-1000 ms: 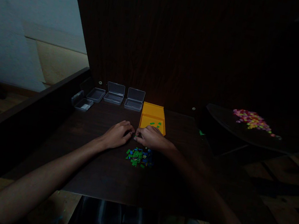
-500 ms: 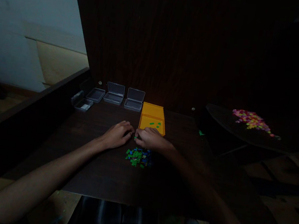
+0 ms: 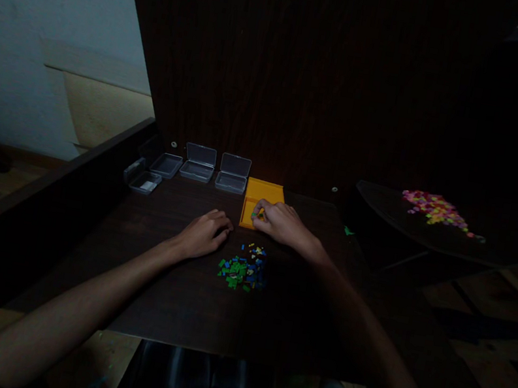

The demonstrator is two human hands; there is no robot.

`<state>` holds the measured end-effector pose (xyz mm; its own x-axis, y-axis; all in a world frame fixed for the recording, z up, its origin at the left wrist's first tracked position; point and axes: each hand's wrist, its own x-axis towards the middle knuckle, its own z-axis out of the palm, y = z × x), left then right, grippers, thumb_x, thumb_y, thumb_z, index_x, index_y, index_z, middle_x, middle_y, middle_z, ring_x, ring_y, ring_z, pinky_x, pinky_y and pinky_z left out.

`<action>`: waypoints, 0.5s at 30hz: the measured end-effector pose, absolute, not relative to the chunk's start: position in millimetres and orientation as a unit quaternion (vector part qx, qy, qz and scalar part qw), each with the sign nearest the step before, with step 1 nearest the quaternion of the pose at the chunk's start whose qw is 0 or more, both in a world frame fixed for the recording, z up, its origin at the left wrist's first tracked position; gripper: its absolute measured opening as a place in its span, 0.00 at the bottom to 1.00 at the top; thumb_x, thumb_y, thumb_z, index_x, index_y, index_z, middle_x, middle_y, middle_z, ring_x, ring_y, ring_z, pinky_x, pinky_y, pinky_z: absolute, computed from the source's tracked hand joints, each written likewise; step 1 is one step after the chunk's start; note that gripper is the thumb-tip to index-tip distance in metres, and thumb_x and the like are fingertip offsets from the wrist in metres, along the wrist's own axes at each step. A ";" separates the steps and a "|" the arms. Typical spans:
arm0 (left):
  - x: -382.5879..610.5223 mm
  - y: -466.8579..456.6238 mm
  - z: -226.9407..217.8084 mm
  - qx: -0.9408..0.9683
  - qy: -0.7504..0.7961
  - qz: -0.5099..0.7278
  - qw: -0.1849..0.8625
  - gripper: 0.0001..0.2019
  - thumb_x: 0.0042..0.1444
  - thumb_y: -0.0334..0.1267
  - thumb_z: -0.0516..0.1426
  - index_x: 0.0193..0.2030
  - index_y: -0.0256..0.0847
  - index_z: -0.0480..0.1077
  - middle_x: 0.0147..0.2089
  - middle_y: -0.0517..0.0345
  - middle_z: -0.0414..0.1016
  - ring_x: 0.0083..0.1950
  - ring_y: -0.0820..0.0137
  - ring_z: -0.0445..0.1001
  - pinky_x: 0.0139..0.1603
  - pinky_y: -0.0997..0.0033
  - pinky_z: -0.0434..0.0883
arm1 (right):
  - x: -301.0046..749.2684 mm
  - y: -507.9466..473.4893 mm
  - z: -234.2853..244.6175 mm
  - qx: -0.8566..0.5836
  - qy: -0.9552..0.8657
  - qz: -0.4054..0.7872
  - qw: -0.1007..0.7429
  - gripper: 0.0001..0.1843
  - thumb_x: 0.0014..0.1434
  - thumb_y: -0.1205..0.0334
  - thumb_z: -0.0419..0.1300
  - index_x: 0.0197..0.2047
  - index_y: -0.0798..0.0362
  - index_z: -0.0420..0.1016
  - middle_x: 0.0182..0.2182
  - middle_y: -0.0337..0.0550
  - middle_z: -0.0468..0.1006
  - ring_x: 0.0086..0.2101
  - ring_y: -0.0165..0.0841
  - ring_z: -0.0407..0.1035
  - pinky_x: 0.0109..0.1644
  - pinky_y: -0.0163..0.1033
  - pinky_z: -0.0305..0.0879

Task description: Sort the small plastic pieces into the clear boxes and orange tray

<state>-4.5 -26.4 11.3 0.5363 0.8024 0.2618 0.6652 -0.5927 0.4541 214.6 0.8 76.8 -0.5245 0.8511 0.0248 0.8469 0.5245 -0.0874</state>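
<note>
My right hand [image 3: 279, 221] is over the open yellow box [image 3: 246, 224], its thumb and forefinger pinched on a small green toy brick [image 3: 254, 215]. The hand hides most of the box's inside. Resting on the dark tabletop, my left hand [image 3: 205, 234] holds nothing; its fingers are loosely bent and the thumb stands apart. Just in front of both hands lies a loose pile of small toy bricks [image 3: 239, 271], mostly green and blue with some pale yellow ones.
Several clear plastic cases [image 3: 197, 172] stand with lids raised along the back left. A dark side panel [image 3: 52, 212] bounds the left. On a separate dark surface at right lies a heap of pink and yellow pieces [image 3: 435, 209]. A green scrap [image 3: 349, 231] is near the table's right edge.
My right hand has moved up and right from beside my left hand to over the yellow box, carrying the green brick. More of the pile now shows. My left hand has stayed put.
</note>
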 end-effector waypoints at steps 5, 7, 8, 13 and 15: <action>-3.8 -27.4 12.7 0.866 0.426 0.218 0.146 0.09 0.60 0.32 0.50 0.39 0.38 0.71 0.41 0.52 0.73 0.45 0.63 0.70 0.51 0.61 0.68 | 236.9 25.0 73.3 -0.533 -0.839 0.054 0.092 0.12 0.61 0.60 0.56 0.46 0.55 0.73 0.30 0.41 0.79 0.30 0.32 0.70 0.34 0.34 0.56; -4.0 -27.2 12.6 0.866 0.427 0.217 0.146 0.09 0.60 0.32 0.50 0.39 0.39 0.71 0.41 0.52 0.73 0.45 0.63 0.70 0.50 0.62 0.69 | 241.8 30.8 69.0 -0.538 -0.835 0.068 0.099 0.11 0.61 0.61 0.56 0.45 0.55 0.74 0.29 0.40 0.78 0.29 0.31 0.70 0.33 0.33 0.56; -4.1 -27.1 12.5 0.865 0.427 0.217 0.146 0.09 0.60 0.32 0.50 0.39 0.39 0.71 0.41 0.52 0.74 0.46 0.63 0.70 0.50 0.62 0.69 | 243.5 32.8 66.5 -0.541 -0.833 0.070 0.097 0.11 0.60 0.62 0.56 0.44 0.55 0.74 0.29 0.40 0.78 0.29 0.31 0.70 0.33 0.33 0.56; -4.7 -26.6 11.9 0.867 0.427 0.213 0.141 0.09 0.61 0.33 0.50 0.40 0.39 0.72 0.41 0.52 0.74 0.46 0.63 0.70 0.50 0.62 0.69 | 247.8 36.7 55.3 -0.554 -0.829 0.058 0.049 0.11 0.59 0.59 0.57 0.42 0.54 0.76 0.33 0.43 0.80 0.32 0.33 0.71 0.33 0.33 0.56; -4.5 -26.7 12.3 0.868 0.427 0.213 0.140 0.09 0.60 0.33 0.50 0.40 0.39 0.72 0.41 0.52 0.74 0.46 0.63 0.71 0.51 0.61 0.69 | 247.6 36.5 52.6 -0.559 -0.827 0.055 0.033 0.11 0.59 0.58 0.57 0.42 0.53 0.76 0.35 0.45 0.80 0.34 0.34 0.72 0.34 0.33 0.56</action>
